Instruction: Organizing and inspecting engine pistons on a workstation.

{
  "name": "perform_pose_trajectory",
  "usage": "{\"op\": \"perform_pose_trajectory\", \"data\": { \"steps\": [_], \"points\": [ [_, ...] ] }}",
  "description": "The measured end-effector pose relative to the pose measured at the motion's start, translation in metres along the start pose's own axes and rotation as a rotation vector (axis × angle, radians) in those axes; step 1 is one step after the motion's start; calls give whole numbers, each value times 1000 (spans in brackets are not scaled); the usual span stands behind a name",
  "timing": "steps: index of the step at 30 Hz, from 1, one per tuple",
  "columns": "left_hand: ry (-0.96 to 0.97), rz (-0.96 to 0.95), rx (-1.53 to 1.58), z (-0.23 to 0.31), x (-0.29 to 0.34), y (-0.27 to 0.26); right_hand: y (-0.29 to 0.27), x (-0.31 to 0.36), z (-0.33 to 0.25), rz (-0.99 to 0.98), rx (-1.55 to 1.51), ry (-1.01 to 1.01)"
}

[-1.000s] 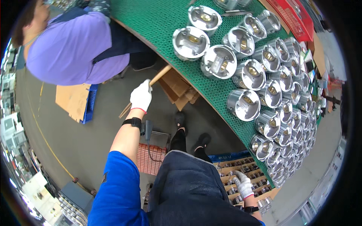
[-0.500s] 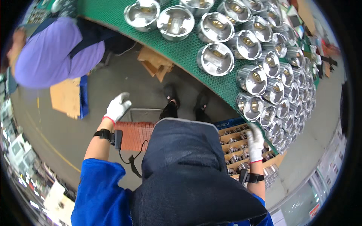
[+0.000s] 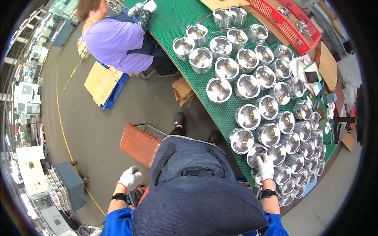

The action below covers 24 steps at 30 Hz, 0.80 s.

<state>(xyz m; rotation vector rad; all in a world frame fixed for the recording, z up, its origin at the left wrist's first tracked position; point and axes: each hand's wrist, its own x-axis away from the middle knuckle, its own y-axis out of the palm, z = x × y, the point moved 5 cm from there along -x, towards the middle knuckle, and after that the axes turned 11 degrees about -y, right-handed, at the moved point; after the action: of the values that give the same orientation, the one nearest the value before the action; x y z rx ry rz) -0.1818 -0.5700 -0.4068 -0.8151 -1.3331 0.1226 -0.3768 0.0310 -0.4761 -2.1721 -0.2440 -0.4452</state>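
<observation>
Right hand (image 3: 265, 167), white-gloved, is working at the lower right of the frame: its fingers are lapping over a silver piston (image 3: 253, 151) that is standing open end up on the green counter (image 3: 165, 19), close to the edge. Can't tell whether it's gripping or only touching; the hand itself is hiding much of the contact. Left hand (image 3: 129, 177) is hanging at the lower left, fingers loosely bent, carrying nothing I can see, well apart from the parts. Piston is sitting in a tight pack, with the upper-left neighbour (image 3: 241, 141) and the right neighbour (image 3: 277, 154) both just beside it. My take: it's calling for straight vertical handling, fingers bearing on the outer wall. Tilting would be risking rim knocks against either neighbour. Smooth metal is probably slipping easily against gloved fingers, so I'd be squeezing from opposite sides before taking any weight. Left hand is looking free, so I'd be using it for steadying if the part feels heavy. Edge is near; I'd be favouring the inboard side.
</observation>
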Motion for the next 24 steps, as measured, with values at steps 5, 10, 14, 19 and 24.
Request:
{"op": "perform_pose_trajectory", "data": {
  "steps": [5, 10, 14, 19, 24],
  "points": [
    [-81, -19, 34, -7, 36, 29, 9, -4, 22, 98, 44, -122],
    [62, 106, -102, 44, 18, -19, 0, -2, 17, 121, -37, -112],
    [286, 181, -15, 140, 34, -55, 7, -3, 20, 166, 44, -116],
    [606, 130, -179, 244, 95, -48, 15, -2, 29, 208, 68, -115],
    [653, -49, -550, 289, 114, -41, 19, -2, 30, 322, 165, -164]
  ]
}}
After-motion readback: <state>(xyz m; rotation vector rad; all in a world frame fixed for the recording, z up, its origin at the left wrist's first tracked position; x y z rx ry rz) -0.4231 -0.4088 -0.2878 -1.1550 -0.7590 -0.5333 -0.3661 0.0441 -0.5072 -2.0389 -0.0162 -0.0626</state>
